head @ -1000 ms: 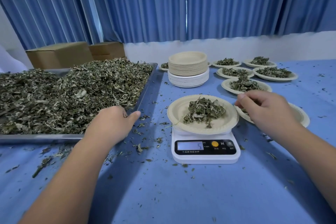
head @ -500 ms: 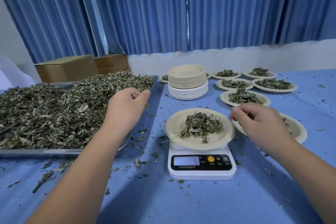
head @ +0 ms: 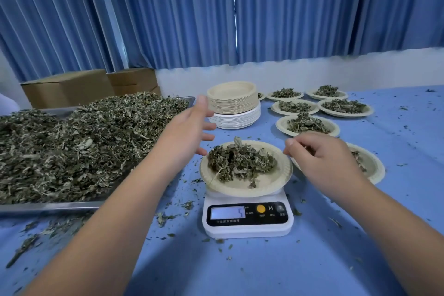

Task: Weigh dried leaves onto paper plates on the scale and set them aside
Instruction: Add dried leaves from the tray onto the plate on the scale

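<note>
A white digital scale [head: 247, 220] stands at the centre, its display reading 5. On it sits a paper plate [head: 271, 184] with a heap of dried leaves [head: 240, 162]. My left hand [head: 186, 131] hovers just left of the plate, fingers spread and holding nothing. My right hand [head: 319, 156] is at the plate's right rim with its fingers curled; thumb and forefinger meet near the edge, and I cannot tell whether they pinch the rim or some leaves. A large metal tray [head: 48, 206] heaped with loose dried leaves [head: 79, 142] fills the left.
A stack of unused paper plates [head: 231, 101] stands behind the scale. Several filled plates [head: 343, 108] lie at the back right, one partly hidden under my right hand. Cardboard boxes [head: 69, 86] sit behind the tray. Leaf crumbs litter the blue tablecloth [head: 264, 269].
My left hand left the tray's edge, moved right and opened beside the plate. My right hand shifted slightly toward the plate's right rim. The camera tilted up a little.
</note>
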